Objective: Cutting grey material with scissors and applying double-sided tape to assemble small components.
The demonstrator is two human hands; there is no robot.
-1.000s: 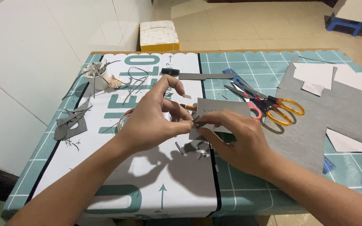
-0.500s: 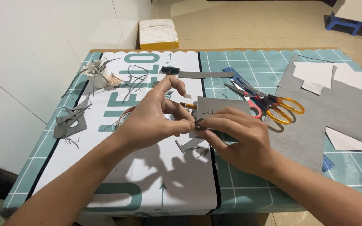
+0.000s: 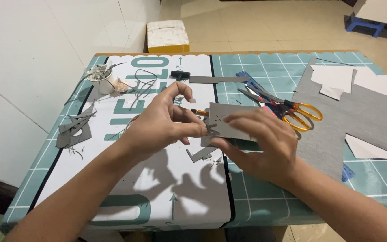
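Observation:
My right hand [image 3: 260, 145] holds a small grey card piece [image 3: 227, 119] above the table, thumb under its near edge and fingers spread over its right side. My left hand [image 3: 160, 123] pinches a thin cut-out part at the card's left edge, between thumb and forefinger. An orange-tipped tool [image 3: 199, 112] pokes out between the two hands. A grey offcut [image 3: 199, 154] lies on the white mat just below them.
Scissors with orange handles [image 3: 292, 110] lie right of the card on a teal cutting mat [image 3: 265, 183]. A large grey sheet [image 3: 359, 116] with white paper pieces covers the right side. A small cup of scraps [image 3: 101, 78] and grey offcuts [image 3: 72, 130] sit at left.
The card has turned a little in my right hand and my fingers shifted over it. My left hand keeps pinching at its left edge.

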